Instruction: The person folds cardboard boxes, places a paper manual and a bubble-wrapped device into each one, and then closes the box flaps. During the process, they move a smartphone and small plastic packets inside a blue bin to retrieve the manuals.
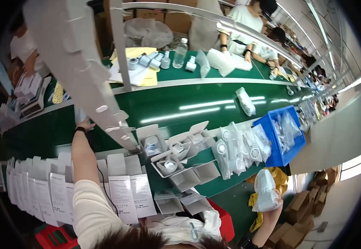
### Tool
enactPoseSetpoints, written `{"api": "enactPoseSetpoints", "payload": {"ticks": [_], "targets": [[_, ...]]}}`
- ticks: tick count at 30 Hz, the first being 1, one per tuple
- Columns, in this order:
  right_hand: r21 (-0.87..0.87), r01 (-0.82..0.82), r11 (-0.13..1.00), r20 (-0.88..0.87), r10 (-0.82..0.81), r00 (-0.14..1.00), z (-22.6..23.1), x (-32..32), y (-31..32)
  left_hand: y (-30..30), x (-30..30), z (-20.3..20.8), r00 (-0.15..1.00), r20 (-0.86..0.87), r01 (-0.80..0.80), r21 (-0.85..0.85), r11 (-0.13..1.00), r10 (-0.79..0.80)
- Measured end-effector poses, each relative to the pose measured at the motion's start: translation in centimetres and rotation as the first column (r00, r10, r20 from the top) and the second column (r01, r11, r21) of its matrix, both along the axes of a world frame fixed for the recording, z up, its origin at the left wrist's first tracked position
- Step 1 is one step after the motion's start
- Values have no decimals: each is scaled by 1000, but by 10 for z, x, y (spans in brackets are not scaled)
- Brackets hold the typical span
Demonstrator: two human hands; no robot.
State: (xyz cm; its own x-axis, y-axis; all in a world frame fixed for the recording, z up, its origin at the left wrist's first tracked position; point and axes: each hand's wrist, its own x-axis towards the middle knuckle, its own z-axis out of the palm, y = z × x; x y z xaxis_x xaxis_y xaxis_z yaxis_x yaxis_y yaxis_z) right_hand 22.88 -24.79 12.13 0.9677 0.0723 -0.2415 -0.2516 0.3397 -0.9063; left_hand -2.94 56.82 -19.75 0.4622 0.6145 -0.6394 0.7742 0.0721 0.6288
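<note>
My left hand (85,124) reaches over the green conveyor belt (164,103), next to the upright post. Its fingers close on the near end of a pale plastic-wrapped item (79,113); the post partly hides that item. Out at the right, beyond the table edge, my right hand (277,201) grips a clear plastic bag with a whitish item inside (266,189). Between my arms stand opened white boxes, one with a bagged white device (152,146) in it. Another box holds a rounded white device (168,167). Farther along the belt lies another bagged item (245,101).
A pale post (72,62) rises close by my left hand. White cartons (58,195) stand in a row at left. Bagged parts (240,149) lie beside a blue bin (282,135). Co-workers sit across the belt. Brown cartons (300,211) fill the lower right; a red stool (56,237) is below.
</note>
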Motion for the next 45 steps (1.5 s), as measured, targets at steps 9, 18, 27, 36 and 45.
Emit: {"api": "enactPoseSetpoints", "payload": {"ticks": [9,18,27,36,45], "targets": [[61,-10,998,-11,10,1000,-9,11,-23,12,-20,26,698,538,-563,6,827,471],[30,-282,959,51,280,959,-22,152,-55,-138,-29,278,648,501,-598,-131,790,574],[-873,-358,330,94,835,542,-51,307,-36,-481,-65,439,950,255,-311,742,594,179],[-893,214,-396,-386,918,87,-111,317,7,-700,146,469,894,110,295,587,754,-435],[-906,-136,-402,-399,916,-47,-118,354,25,-700,289,299,949,105,259,280,924,-297]]}}
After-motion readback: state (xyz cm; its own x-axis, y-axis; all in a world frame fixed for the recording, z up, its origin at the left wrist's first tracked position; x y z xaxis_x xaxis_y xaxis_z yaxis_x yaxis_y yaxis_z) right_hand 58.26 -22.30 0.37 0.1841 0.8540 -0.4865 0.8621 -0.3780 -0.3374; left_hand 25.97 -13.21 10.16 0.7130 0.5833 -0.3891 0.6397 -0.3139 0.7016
